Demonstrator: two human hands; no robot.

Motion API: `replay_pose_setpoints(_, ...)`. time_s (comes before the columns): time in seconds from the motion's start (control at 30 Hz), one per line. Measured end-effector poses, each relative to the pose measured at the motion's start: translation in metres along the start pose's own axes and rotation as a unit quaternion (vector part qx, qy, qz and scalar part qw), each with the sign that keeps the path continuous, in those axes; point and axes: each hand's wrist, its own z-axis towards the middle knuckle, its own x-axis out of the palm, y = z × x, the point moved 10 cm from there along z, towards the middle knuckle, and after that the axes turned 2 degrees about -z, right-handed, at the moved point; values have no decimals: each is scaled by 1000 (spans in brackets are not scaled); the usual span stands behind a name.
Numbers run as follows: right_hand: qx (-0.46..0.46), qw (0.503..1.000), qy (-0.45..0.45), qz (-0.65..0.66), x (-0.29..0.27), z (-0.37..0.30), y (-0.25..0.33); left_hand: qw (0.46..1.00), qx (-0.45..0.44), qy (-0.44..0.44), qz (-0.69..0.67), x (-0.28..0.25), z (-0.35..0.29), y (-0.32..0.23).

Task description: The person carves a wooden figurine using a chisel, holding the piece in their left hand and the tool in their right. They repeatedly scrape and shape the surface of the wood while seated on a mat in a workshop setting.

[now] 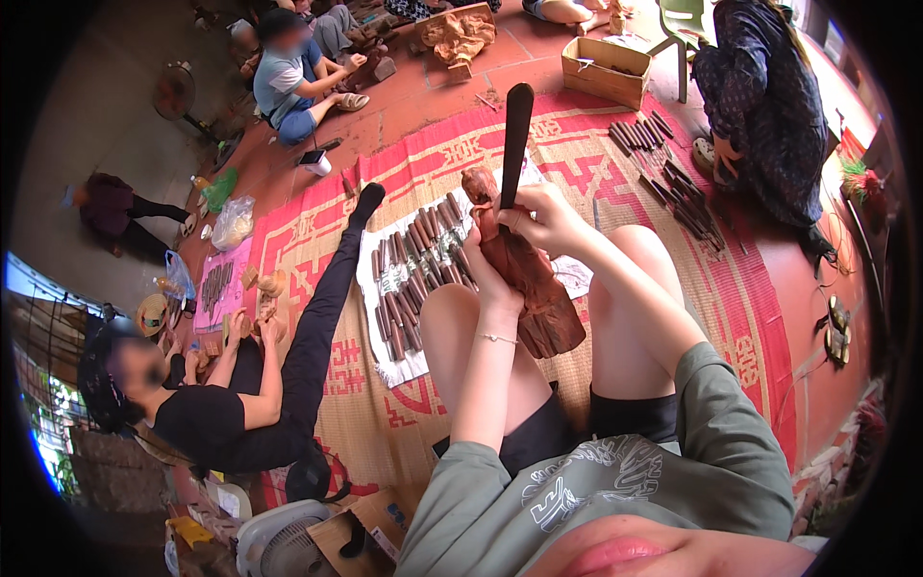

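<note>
A reddish-brown carved wooden figure [538,288] stands tilted between my knees. My left hand [493,279] is closed around its side, below the rounded top. My right hand [550,219] grips a long, dark, flat tool [517,135] near its lower end. The tool points upward, and its lower end meets the upper part of the carving; the exact contact is hidden by my fingers. Just beyond my left knee, a white cloth [389,370] bears rows of carving tools with brown handles [421,231].
A red-and-tan woven mat [615,207] lies beneath me. More carving tools [678,197] lie at the right, near a crouching person [769,115]. A wooden box [606,72] stands at the back. At left, a seated person [231,404] stretches a leg alongside the cloth. A fan [288,543] is at lower left.
</note>
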Motion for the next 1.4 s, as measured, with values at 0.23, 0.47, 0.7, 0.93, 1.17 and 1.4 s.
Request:
replay_pose_setpoints(0.23,-34,999,6,-11,1,-4,3,998,21,-18,54,-5,-2,-5)
replay_pose_setpoints(0.47,96,990,80,63,6,-7,-7,999,21,26,21,0,-1,-2)
replay_pose_setpoints(0.7,32,999,14,-22,-1,-3,-16,1000,13,-2,9,-10,4,4)
replay_pose_setpoints(0.93,23,995,98,15,17,-5,5,995,43,-88,37,-31,3,0)
replay_pose_setpoints(1.17,1,1000,7,-25,1,-5,-3,1000,8,-5,1,-7,3,4)
replay_pose_setpoints(1.4,9,997,65,-30,10,-6,-8,998,7,-58,23,-23,2,8)
